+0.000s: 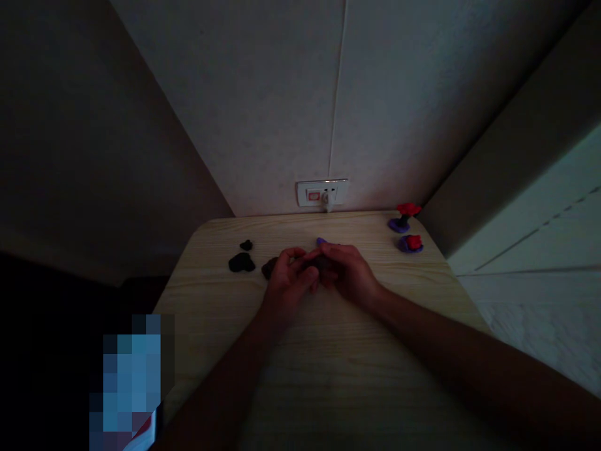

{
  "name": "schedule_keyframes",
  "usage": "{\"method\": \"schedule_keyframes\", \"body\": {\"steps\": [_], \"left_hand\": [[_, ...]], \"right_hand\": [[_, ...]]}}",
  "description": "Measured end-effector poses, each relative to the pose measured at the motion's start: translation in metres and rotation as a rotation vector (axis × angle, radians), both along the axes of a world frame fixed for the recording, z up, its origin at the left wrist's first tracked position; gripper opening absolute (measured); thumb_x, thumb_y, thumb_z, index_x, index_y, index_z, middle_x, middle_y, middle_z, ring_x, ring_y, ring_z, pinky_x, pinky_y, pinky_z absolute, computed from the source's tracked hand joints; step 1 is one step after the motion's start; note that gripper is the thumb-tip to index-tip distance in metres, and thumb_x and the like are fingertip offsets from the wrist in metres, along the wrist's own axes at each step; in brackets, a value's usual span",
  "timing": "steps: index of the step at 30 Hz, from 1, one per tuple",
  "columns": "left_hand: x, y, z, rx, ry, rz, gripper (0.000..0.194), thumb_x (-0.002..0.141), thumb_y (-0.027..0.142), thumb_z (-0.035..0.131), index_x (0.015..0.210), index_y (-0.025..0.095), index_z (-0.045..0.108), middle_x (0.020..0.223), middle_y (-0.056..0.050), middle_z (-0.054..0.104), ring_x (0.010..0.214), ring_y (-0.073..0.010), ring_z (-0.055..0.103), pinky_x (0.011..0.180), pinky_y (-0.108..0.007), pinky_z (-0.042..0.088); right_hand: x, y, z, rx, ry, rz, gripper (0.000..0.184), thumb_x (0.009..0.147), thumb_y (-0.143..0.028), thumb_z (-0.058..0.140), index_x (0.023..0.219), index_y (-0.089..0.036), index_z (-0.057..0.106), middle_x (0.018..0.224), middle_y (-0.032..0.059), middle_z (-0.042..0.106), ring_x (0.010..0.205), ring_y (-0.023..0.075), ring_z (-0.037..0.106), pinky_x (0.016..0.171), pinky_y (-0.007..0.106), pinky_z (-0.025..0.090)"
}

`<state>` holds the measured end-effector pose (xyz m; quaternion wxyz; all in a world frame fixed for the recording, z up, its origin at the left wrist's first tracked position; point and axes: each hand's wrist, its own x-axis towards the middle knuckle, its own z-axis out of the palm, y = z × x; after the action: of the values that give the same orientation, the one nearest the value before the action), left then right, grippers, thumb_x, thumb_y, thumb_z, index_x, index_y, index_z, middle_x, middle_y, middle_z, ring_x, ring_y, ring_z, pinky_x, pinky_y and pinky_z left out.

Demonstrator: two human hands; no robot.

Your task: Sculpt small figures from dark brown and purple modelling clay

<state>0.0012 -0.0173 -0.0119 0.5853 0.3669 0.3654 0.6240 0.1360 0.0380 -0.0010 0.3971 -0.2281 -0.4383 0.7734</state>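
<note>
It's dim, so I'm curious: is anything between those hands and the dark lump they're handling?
Nothing visible: the left hand and right hand both touch the dark lump. The purple piece lies beyond them, not between.

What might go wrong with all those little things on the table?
The dark lump might slip or get squashed between the left hand and right hand. The right hand could bump the purple piece just beyond it. The red flower stands near the edge of the table, so a knock might tip it.
</note>
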Motion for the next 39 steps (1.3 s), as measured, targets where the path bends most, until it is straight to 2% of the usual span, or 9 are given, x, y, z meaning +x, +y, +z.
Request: {"method": "schedule_keyframes", "body": {"steps": [4,7,11,15,21,27,32,36,39], "left_hand": [[-0.001,-0.001,-0.001,-0.008,-0.004,-0.023,0.049,0.074,0.033,0.085,0.105,0.021,0.050,0.102,-0.002,0.066,0.059,-0.0073,0.056,0.057,-0.026,0.044],[-0.001,-0.001,-0.001,0.002,-0.028,-0.047,0.047,0.075,0.034,0.084,0.105,0.020,0.051,0.095,-0.001,0.066,0.058,-0.0082,0.055,0.058,-0.028,0.045],[-0.002,0.000,0.004,-0.020,-0.069,-0.062,0.045,0.075,0.034,0.084,0.103,0.019,0.052,0.086,-0.001,0.066,0.058,-0.0100,0.055,0.058,-0.028,0.043],[-0.002,-0.001,0.008,-0.065,-0.099,-0.064,0.038,0.079,0.035,0.079,0.102,0.018,0.054,0.082,-0.003,0.068,0.058,-0.0117,0.056,0.057,-0.028,0.041],[-0.001,-0.001,0.008,-0.101,-0.105,-0.046,0.039,0.077,0.037,0.080,0.099,0.017,0.055,0.074,-0.001,0.064,0.060,-0.0126,0.058,0.053,-0.025,0.039],[0.000,-0.001,0.004,-0.062,-0.045,-0.049,0.042,0.076,0.037,0.081,0.099,0.018,0.052,0.076,0.001,0.063,0.058,-0.0099,0.054,0.051,-0.023,0.037],[0.001,-0.001,0.002,-0.043,-0.013,-0.071,0.042,0.075,0.034,0.082,0.099,0.019,0.051,0.087,0.000,0.064,0.057,-0.0079,0.052,0.051,-0.023,0.037],[0.001,-0.002,0.005,-0.053,-0.030,-0.058,0.043,0.074,0.034,0.083,0.099,0.019,0.052,0.089,-0.002,0.066,0.061,-0.0101,0.056,0.051,-0.024,0.037],[0.000,-0.002,0.008,-0.071,-0.063,-0.057,0.040,0.076,0.035,0.081,0.099,0.019,0.052,0.082,-0.003,0.066,0.061,-0.0121,0.057,0.051,-0.024,0.038]], "right_hand": [[0.001,0.002,0.002,-0.045,-0.015,0.026,0.021,0.076,-0.033,0.072,0.077,-0.012,0.076,0.049,-0.0024,0.054,0.038,0.0087,0.047,0.037,0.020,0.033],[0.002,0.004,0.002,-0.086,0.001,0.024,0.021,0.073,-0.033,0.071,0.074,-0.012,0.075,0.049,-0.0059,0.046,0.037,0.0063,0.039,0.035,0.020,0.032],[0.001,0.005,0.000,-0.075,0.014,0.025,0.022,0.074,-0.035,0.071,0.072,-0.014,0.072,0.050,-0.0074,0.041,0.040,0.0063,0.036,0.037,0.020,0.035],[0.000,0.002,-0.002,-0.003,0.010,-0.004,0.028,0.078,-0.042,0.074,0.075,-0.015,0.070,0.053,-0.0066,0.045,0.042,0.0074,0.041,0.038,0.021,0.036],[0.000,-0.003,-0.002,0.156,-0.100,-0.022,0.033,0.076,-0.044,0.082,0.087,-0.015,0.069,0.059,-0.0025,0.063,0.045,0.0102,0.057,0.041,0.020,0.034],[0.002,-0.002,-0.005,0.148,-0.114,-0.035,0.033,0.081,-0.047,0.076,0.074,-0.016,0.065,0.052,-0.0033,0.059,0.041,0.0089,0.052,0.040,0.020,0.030],[0.002,0.002,-0.006,0.076,-0.089,-0.049,0.023,0.073,-0.036,0.075,0.067,-0.016,0.066,0.049,-0.0028,0.058,0.039,0.0088,0.047,0.037,0.021,0.029],[0.003,0.005,-0.003,0.029,-0.079,-0.040,0.021,0.072,-0.035,0.071,0.067,-0.016,0.068,0.048,-0.0023,0.058,0.037,0.0080,0.042,0.036,0.021,0.029],[0.004,0.005,-0.003,0.015,-0.084,-0.017,0.025,0.075,-0.040,0.071,0.071,-0.015,0.069,0.049,-0.0022,0.058,0.038,0.0080,0.043,0.036,0.020,0.030]]}}
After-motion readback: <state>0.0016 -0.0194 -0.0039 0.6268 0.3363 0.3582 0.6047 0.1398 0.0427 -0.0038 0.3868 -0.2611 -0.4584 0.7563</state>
